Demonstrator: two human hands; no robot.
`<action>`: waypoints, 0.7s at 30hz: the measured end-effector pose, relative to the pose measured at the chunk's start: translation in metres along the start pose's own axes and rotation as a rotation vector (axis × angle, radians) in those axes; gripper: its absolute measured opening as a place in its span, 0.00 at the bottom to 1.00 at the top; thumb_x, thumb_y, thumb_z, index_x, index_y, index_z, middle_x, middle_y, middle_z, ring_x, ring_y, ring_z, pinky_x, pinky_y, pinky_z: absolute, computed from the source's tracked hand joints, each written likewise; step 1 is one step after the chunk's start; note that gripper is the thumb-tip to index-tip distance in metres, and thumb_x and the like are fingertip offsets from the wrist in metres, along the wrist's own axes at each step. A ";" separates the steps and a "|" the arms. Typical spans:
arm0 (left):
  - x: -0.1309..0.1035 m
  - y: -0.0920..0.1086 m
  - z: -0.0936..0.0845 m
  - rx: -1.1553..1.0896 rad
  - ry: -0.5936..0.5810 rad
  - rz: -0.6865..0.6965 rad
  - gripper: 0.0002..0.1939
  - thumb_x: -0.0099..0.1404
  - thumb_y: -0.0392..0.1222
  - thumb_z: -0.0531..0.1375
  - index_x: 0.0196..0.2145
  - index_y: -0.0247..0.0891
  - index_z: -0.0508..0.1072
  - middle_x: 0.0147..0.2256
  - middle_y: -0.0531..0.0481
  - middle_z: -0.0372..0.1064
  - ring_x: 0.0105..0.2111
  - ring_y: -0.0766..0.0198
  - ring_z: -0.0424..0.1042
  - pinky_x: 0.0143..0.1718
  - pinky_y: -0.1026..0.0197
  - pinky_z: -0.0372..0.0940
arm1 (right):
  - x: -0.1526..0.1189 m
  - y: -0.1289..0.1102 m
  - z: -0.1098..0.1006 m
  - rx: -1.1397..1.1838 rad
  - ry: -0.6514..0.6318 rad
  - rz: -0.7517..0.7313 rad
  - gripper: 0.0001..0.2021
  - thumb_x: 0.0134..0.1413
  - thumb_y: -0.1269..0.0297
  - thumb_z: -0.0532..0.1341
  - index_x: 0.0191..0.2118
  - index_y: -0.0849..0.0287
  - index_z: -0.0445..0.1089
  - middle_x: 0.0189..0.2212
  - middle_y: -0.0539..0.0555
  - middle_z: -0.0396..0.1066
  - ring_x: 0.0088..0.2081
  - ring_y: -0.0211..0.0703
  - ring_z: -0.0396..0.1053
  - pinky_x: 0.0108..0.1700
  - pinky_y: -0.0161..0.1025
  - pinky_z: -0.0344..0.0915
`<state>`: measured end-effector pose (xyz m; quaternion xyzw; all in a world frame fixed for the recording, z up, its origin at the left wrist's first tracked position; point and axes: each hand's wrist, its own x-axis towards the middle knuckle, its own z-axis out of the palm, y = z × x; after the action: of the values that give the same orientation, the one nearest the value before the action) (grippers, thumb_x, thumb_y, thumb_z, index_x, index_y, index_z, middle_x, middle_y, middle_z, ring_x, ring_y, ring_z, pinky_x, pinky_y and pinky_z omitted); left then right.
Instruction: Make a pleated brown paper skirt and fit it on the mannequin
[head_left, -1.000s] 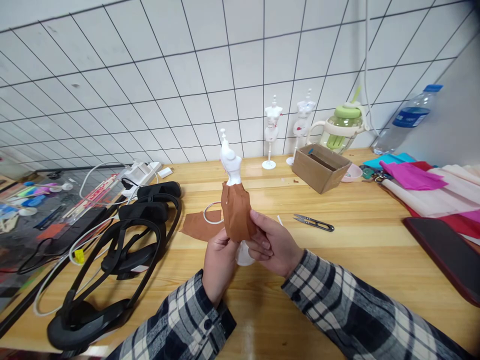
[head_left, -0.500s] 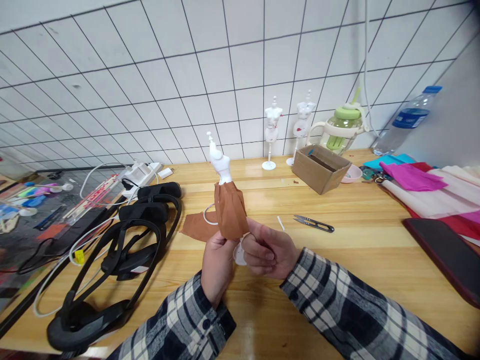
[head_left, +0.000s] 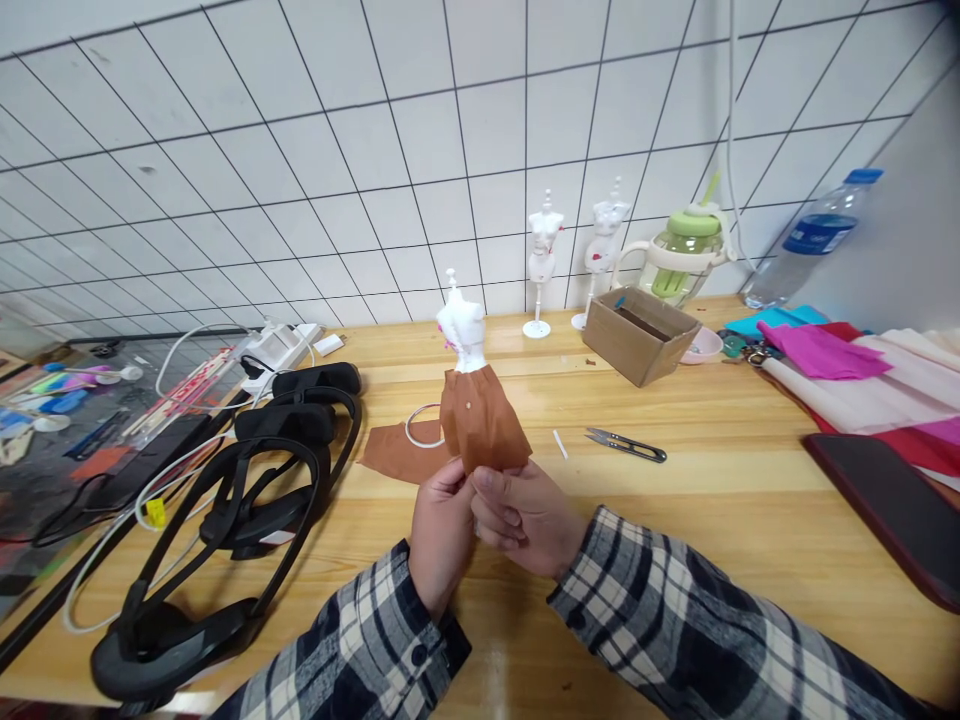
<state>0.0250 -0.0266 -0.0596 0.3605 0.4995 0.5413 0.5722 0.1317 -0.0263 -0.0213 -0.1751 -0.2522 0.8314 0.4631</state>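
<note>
A small white mannequin (head_left: 463, 328) stands nearly upright in front of me, wrapped from the waist down in a brown cloth skirt (head_left: 486, 415). A small pale dot shows on the skirt's front. My left hand (head_left: 442, 515) is closed under the skirt's left lower edge around the mannequin's lower part, which the cloth and fingers hide. Beside it, touching, my right hand (head_left: 531, 515) has its fingers curled and its thumb against the hem. Behind my left hand lies a flat brown cloth piece (head_left: 397, 455) with a metal ring (head_left: 409, 435) on it.
Thread snips (head_left: 626, 445) and a white strip (head_left: 560, 444) lie to the right. Farther back are two mannequins (head_left: 537, 328) (head_left: 600, 250), a cardboard box (head_left: 637, 345) and a jug (head_left: 690, 250). Black headsets (head_left: 247, 520) crowd the left; coloured cloths (head_left: 832, 355) and a dark phone-like slab (head_left: 885, 510) lie right.
The mannequin has turned so its chest faces me more, and its top has shifted right. Its round white base, seen between my hands before, is now hidden. My right hand has moved slightly left.
</note>
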 end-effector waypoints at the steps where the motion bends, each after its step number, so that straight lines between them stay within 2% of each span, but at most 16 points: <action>1: 0.000 -0.002 0.000 -0.011 -0.040 -0.023 0.10 0.52 0.40 0.67 0.33 0.35 0.78 0.24 0.49 0.75 0.23 0.62 0.72 0.24 0.63 0.66 | 0.001 0.001 0.001 0.001 0.035 -0.011 0.20 0.42 0.55 0.71 0.23 0.58 0.59 0.09 0.37 0.48 0.11 0.25 0.41 0.13 0.28 0.40; 3: 0.000 -0.004 -0.001 -0.021 -0.085 -0.044 0.10 0.52 0.40 0.67 0.33 0.35 0.78 0.26 0.49 0.76 0.23 0.62 0.72 0.25 0.63 0.66 | 0.002 0.002 0.002 -0.005 0.098 -0.029 0.21 0.42 0.55 0.70 0.21 0.58 0.57 0.08 0.37 0.49 0.11 0.25 0.41 0.13 0.28 0.40; 6: 0.002 -0.002 -0.002 0.005 -0.076 -0.031 0.10 0.52 0.41 0.67 0.33 0.35 0.78 0.26 0.49 0.76 0.24 0.61 0.73 0.25 0.63 0.66 | 0.004 0.002 0.002 -0.014 0.154 -0.058 0.21 0.42 0.55 0.70 0.21 0.57 0.56 0.08 0.37 0.49 0.11 0.25 0.41 0.13 0.28 0.41; 10: 0.008 0.005 -0.005 0.094 -0.010 0.041 0.10 0.50 0.43 0.68 0.30 0.36 0.78 0.26 0.49 0.76 0.30 0.59 0.74 0.29 0.63 0.66 | 0.004 -0.001 -0.003 -0.025 0.092 -0.027 0.19 0.43 0.56 0.70 0.22 0.58 0.58 0.09 0.37 0.49 0.11 0.25 0.41 0.14 0.27 0.43; 13: 0.014 0.013 -0.008 0.085 0.114 0.087 0.13 0.48 0.44 0.70 0.31 0.35 0.77 0.29 0.50 0.76 0.31 0.62 0.73 0.32 0.64 0.65 | 0.002 -0.003 -0.010 -0.027 0.004 0.061 0.14 0.45 0.59 0.69 0.32 0.58 0.64 0.10 0.36 0.50 0.12 0.26 0.40 0.13 0.26 0.41; 15: 0.018 0.018 -0.010 0.029 0.186 0.087 0.16 0.47 0.45 0.72 0.31 0.34 0.76 0.31 0.49 0.76 0.30 0.65 0.72 0.31 0.65 0.64 | 0.002 -0.004 -0.015 -0.031 0.014 0.099 0.18 0.46 0.60 0.68 0.44 0.55 0.65 0.11 0.35 0.51 0.12 0.27 0.39 0.13 0.25 0.41; 18: 0.022 0.024 -0.012 -0.047 0.223 0.079 0.18 0.44 0.45 0.73 0.31 0.33 0.75 0.32 0.49 0.76 0.30 0.66 0.71 0.31 0.65 0.63 | 0.006 -0.004 -0.023 -0.137 0.127 0.040 0.23 0.47 0.62 0.66 0.50 0.57 0.64 0.11 0.35 0.51 0.12 0.27 0.40 0.13 0.26 0.42; 21: 0.022 0.026 -0.010 -0.109 0.196 0.066 0.18 0.44 0.43 0.73 0.32 0.33 0.75 0.31 0.51 0.76 0.29 0.68 0.71 0.32 0.66 0.63 | 0.012 -0.003 -0.028 -0.269 0.299 -0.097 0.17 0.47 0.62 0.64 0.44 0.60 0.68 0.11 0.36 0.49 0.12 0.27 0.40 0.13 0.26 0.43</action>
<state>0.0065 -0.0023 -0.0410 0.2908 0.5108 0.6189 0.5211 0.1424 -0.0075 -0.0431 -0.3444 -0.2975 0.7319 0.5072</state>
